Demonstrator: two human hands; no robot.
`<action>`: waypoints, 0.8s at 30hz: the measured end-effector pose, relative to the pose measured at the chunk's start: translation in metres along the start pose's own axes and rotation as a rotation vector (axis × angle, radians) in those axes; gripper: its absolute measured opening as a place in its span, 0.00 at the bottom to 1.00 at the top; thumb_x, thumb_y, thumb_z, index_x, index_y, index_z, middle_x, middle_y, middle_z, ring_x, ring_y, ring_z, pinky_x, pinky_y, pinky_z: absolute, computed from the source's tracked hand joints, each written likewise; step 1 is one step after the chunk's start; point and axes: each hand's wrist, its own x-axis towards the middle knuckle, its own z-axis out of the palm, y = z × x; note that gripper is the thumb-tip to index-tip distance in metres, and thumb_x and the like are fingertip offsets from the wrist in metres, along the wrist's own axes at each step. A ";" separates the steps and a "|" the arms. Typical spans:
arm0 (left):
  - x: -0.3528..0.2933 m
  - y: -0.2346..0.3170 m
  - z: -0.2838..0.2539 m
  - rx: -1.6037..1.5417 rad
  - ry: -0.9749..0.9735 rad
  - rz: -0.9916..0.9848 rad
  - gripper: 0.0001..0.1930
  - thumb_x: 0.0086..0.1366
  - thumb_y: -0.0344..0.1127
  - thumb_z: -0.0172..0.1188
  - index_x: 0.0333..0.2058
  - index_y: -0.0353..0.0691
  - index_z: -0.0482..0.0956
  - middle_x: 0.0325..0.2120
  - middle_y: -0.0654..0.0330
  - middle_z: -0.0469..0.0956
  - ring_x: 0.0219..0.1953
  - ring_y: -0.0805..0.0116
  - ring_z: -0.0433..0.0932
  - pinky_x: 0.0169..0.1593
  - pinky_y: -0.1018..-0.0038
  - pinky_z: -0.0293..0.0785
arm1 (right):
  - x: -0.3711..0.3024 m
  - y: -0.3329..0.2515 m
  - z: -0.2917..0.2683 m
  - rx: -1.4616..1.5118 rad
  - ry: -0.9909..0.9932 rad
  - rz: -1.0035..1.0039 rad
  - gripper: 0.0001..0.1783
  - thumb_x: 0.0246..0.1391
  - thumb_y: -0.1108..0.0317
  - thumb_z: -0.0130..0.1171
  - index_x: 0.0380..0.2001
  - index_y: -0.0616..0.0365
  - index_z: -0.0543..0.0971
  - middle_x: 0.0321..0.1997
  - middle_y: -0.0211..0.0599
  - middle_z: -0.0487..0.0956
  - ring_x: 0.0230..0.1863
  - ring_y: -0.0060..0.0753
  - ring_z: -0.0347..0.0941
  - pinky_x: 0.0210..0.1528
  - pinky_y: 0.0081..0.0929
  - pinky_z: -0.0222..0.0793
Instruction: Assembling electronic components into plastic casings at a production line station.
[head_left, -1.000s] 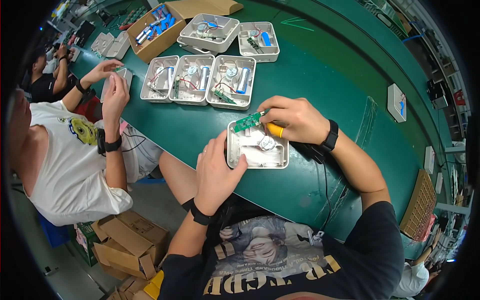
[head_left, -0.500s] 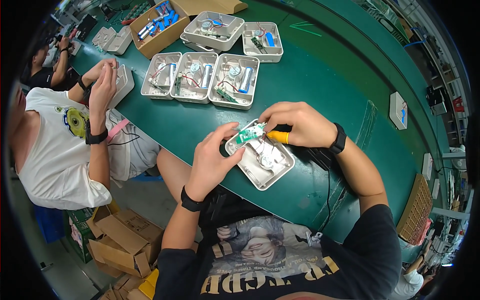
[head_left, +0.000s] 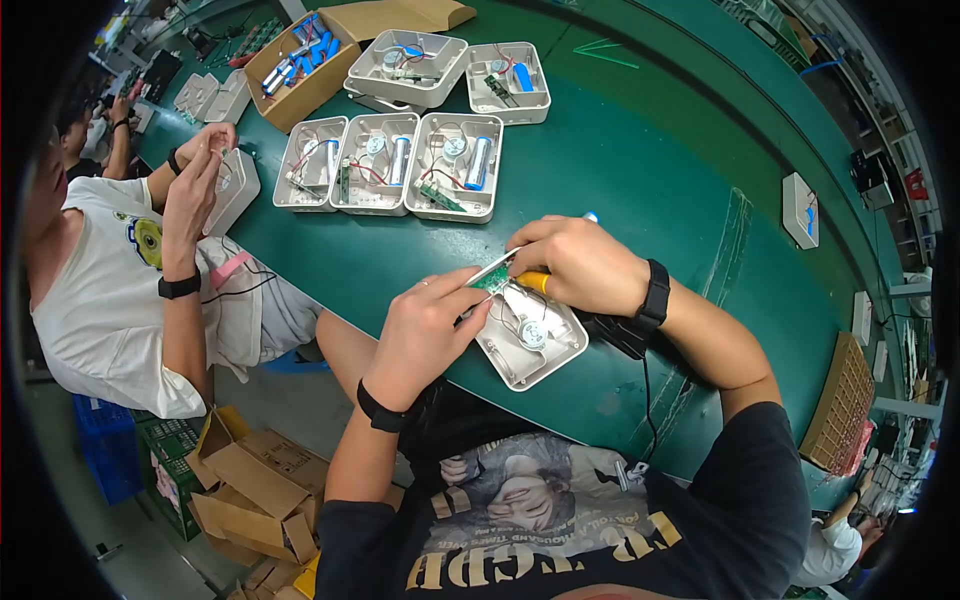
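Note:
A white plastic housing [head_left: 549, 361] lies on the table in front of me, with a round metallic disc [head_left: 534, 333] and thin wires inside. At its far end is a green circuit board [head_left: 493, 279], partly hidden by my fingers. My left hand [head_left: 424, 327] is closed, its thumb and fingers gripping the board's left end beside the housing wall. From the right, my right hand [head_left: 585, 268] pinches the board's other end. A yellow finger cover [head_left: 534, 282] sits on one of its fingers. The fingertips of this hand are partly hidden.
Several white housings [head_left: 456, 208] with boards and blue batteries stand at the far left of the table. Behind them is a cardboard box [head_left: 297, 98] of blue batteries. A co-worker [head_left: 120, 290] handles another housing at left. A black cable [head_left: 650, 400] runs beside my right forearm.
The circuit board has tipped and gone lower into the housing's far end. My right hand has shifted slightly left, and a small blue-and-white end now shows behind it.

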 end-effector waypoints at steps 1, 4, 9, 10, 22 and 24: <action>-0.001 0.003 0.001 0.045 0.012 0.005 0.08 0.63 0.30 0.73 0.40 0.37 0.88 0.45 0.56 0.88 0.41 0.54 0.87 0.45 0.63 0.84 | 0.000 0.000 0.001 -0.007 -0.006 0.002 0.08 0.54 0.72 0.69 0.38 0.57 0.90 0.52 0.42 0.86 0.53 0.49 0.83 0.56 0.41 0.80; -0.001 0.008 0.005 0.073 0.038 0.009 0.07 0.63 0.29 0.72 0.39 0.37 0.88 0.45 0.56 0.87 0.40 0.54 0.87 0.44 0.62 0.85 | -0.002 -0.001 0.001 -0.017 -0.017 0.029 0.08 0.55 0.73 0.68 0.38 0.58 0.90 0.50 0.43 0.87 0.52 0.50 0.83 0.56 0.41 0.80; 0.000 0.018 0.004 0.090 0.029 -0.048 0.05 0.63 0.29 0.72 0.37 0.37 0.88 0.45 0.56 0.87 0.41 0.54 0.87 0.45 0.62 0.85 | -0.005 -0.003 0.000 -0.062 -0.013 0.040 0.08 0.55 0.73 0.67 0.38 0.59 0.90 0.51 0.44 0.87 0.52 0.49 0.83 0.56 0.40 0.80; -0.001 0.019 0.005 0.090 0.026 -0.048 0.05 0.63 0.29 0.72 0.37 0.37 0.88 0.45 0.56 0.87 0.41 0.54 0.87 0.45 0.62 0.85 | -0.006 -0.004 0.001 -0.060 -0.011 0.041 0.08 0.55 0.73 0.67 0.38 0.59 0.90 0.51 0.44 0.87 0.52 0.49 0.83 0.56 0.40 0.80; -0.002 0.013 0.006 0.077 0.086 -0.040 0.04 0.62 0.29 0.72 0.34 0.37 0.88 0.37 0.56 0.83 0.34 0.56 0.81 0.37 0.63 0.80 | -0.011 0.005 -0.010 -0.013 0.061 -0.117 0.09 0.59 0.70 0.68 0.42 0.60 0.88 0.53 0.42 0.85 0.55 0.50 0.80 0.59 0.42 0.77; -0.009 0.012 0.006 0.105 0.114 -0.113 0.04 0.61 0.29 0.73 0.33 0.37 0.87 0.34 0.56 0.81 0.34 0.56 0.81 0.37 0.62 0.79 | -0.015 -0.003 -0.028 0.004 0.060 -0.037 0.11 0.59 0.68 0.68 0.43 0.59 0.88 0.57 0.44 0.83 0.59 0.50 0.78 0.62 0.43 0.75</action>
